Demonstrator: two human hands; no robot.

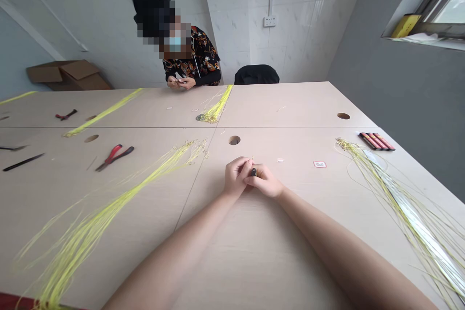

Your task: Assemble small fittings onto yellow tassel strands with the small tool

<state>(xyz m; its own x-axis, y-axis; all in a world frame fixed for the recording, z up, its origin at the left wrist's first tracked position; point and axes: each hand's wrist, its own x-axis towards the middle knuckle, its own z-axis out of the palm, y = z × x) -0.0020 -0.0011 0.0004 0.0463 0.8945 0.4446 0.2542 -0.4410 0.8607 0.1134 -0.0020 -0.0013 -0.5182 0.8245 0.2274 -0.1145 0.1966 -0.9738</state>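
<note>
Over a pale wood-grain bench (247, 252), the person's bare left hand (237, 175) and right hand (267, 180) meet, the right gripping a dark cylindrical tool (253, 172). A thin yellowish piece (252, 158), too small to identify, shows at the left fingertips. To the left lie a long fanned bundle of yellow strands (127, 196) and red-and-black-handled pliers (115, 157); to the right, a second yellow strand bundle (394, 191) beside four red-and-black cylinders (377, 141) and a red-bordered white label (320, 164). Across the bench, a co-worker in a dark floral top (207, 48) brings both hands (180, 83) together.
</note>
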